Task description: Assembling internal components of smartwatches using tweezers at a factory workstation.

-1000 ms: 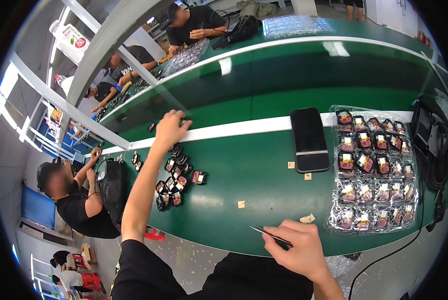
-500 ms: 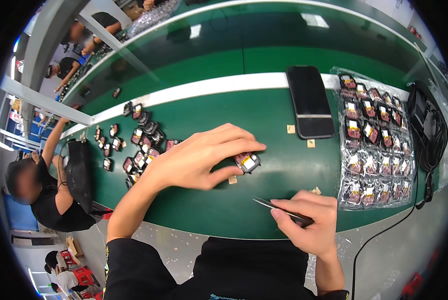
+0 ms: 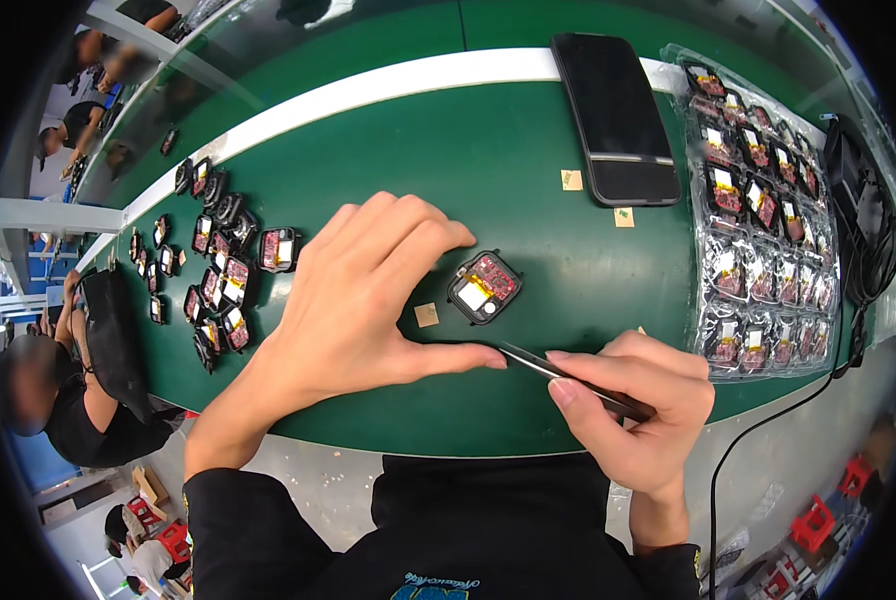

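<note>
One black-framed module (image 3: 485,288) lies flat on the green table (image 3: 418,140), just beside the left hand (image 3: 363,290), whose fingers stand wide apart, while the right hand (image 3: 643,408) holds one pair of tweezers (image 3: 536,363), and two beige squares (image 3: 571,180) lie near one phone (image 3: 618,110).

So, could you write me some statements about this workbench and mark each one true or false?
1. The right hand holds tweezers. True.
2. A black-framed unit lies on the green table, between the thumb and index finger of the left hand. True.
3. The left hand is clenched around that unit. False: the left hand is open and appears not to touch it.
4. A black phone lies left of the clear tray. True.
5. The clear tray is empty. False: it holds rows of similar units.
</note>
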### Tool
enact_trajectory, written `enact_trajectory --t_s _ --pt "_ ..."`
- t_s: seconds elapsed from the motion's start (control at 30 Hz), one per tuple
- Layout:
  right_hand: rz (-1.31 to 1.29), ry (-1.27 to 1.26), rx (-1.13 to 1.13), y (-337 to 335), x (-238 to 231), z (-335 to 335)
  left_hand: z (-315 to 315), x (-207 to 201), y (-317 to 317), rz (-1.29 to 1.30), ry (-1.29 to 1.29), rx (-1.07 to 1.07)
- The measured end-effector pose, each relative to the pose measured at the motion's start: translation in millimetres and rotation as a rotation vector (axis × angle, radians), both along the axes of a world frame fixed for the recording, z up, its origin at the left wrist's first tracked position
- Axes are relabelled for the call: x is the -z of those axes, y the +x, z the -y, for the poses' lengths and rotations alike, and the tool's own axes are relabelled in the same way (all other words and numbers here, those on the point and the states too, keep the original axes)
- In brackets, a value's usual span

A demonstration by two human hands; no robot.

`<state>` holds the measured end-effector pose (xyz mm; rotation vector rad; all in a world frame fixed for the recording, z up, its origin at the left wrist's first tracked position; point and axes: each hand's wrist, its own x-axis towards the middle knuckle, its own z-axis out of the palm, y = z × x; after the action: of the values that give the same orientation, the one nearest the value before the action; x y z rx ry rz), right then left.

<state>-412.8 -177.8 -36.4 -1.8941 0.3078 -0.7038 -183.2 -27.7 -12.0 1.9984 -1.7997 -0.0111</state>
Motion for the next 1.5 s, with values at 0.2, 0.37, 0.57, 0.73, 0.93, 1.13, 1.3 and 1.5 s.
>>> enact_trajectory --t_s 0.2,0.37,0.57,0.73,0.93,1.13,1.3,1.5 --pt "-0.022 -0.011 0.024 -0.3 0.0 -0.1 1.7 6.2 -0.4 -0.034 -0.015 -0.032" --pt "-0.024 -0.015 0.046 0.2 0.7 0.5 1.1 3.5 4.7 -0.122 0.029 0.079" --pt "-0.058 -0.023 0.07 1.5 2.5 0.6 -5.8 1.2 3.3 -0.405 0.182 0.205" --pt "-0.142 -0.092 0.045 4.4 -2.0 -2.0 -2.8 3.4 6.1 -0.391 0.166 0.218" --pt "-0.205 -0.072 0.025 7.4 -2.9 -3.4 -1.6 6.1 6.9 -0.357 0.141 0.225" --pt "-0.215 -0.096 0.038 6.7 -4.0 -3.8 -1.7 8.3 9.7 -0.345 0.113 0.25" --pt "-0.183 -0.172 0.074 4.6 1.1 -5.5 -0.8 6.8 6.0 -0.354 0.133 0.182" --pt "-0.043 -0.299 0.076 6.9 12.8 -7.2 -1.6 5.5 6.0 -0.344 0.114 0.195"
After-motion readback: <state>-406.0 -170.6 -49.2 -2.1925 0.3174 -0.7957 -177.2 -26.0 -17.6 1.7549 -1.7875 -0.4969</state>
